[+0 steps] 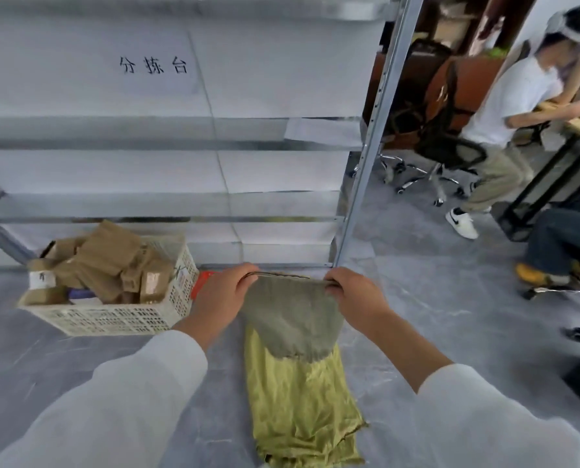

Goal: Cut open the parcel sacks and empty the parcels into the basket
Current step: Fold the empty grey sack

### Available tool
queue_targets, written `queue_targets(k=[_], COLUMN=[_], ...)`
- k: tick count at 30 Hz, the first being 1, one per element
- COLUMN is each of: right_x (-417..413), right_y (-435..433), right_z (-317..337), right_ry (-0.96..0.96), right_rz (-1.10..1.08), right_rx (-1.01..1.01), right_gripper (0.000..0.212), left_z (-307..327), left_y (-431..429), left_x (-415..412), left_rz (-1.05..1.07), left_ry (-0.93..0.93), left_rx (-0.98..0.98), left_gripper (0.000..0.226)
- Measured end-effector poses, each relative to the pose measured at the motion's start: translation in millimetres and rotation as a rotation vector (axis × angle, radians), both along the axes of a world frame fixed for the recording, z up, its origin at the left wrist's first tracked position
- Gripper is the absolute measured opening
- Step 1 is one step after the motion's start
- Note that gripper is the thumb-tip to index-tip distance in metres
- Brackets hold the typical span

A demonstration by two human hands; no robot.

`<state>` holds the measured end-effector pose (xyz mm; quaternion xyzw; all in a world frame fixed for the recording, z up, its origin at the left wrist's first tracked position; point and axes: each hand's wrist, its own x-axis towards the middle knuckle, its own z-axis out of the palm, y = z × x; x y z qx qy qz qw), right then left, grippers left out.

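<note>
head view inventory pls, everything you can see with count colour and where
basket: 1, off-white, on the floor at left
parcels: many, brown, heaped in the basket
grey sack: 1, grey, hanging from both grips at centre
yellow-green sack: 1, yellow-green, on the floor below the grey sack
red item: 1, red, behind the left grip, cannot tell what
shelving rack: 1, grey metal with white sheets, behind the basket
office chair: 1 clear, black, upper right
seated person: 1, white shirt, upper right
legs: 1 more person, dark trousers, right edge
left grip: 1, bare hand, white sleeve, pinches the grey sack's top left corner
right grip: 1, bare hand, white sleeve, pinches its top right corner
</note>
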<state>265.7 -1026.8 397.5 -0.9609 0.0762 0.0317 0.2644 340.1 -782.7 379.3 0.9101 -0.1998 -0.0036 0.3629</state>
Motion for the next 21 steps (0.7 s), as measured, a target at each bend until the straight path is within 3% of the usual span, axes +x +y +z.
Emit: queue_targets(k=[3,6,9,11,14,16,18,21], right_x=[-3,-3,4,15,33,48,64,91], right_y=[5,7,10,18,38,53,65,85], right_z=[34,55,65,69,76,83,97,113], right_ry=[-0.040,-0.067,-0.132,-0.234,-0.427,-0.467,-0.350,-0.310], right_rz=[0.062,0.159,0.329,0.389,0.292,0.247,0.213,0.145], right_rx=[0.007,0.006,-0.120,-0.225,-0.310,-0.231,-0.048,0.243], right_gripper=[0.017,0.028,0.043,0.040,0.030,0.034,0.043,0.024], left_z=[26,46,58,64,75,82,90,100], left_y=[13,29,41,44,44,46,50,55], left_x=[-9,-13,-8,-1,14,27,40,63], left_rz=[-0.004,-0.034,-0.105,-0.142,-0.136,-0.119,-0.113,-0.093], left_ry=[-0.011,0.008,-0.054,-0.113,-0.126,-0.142,-0.096,0.156], left_rx=[-0.104,-0.152,-0.107,-0.135,-0.251,-0.348,-0.472,-0.672], left_gripper=[0.011,0.023,0.034,0.033,0.032,0.031,0.030,0.034])
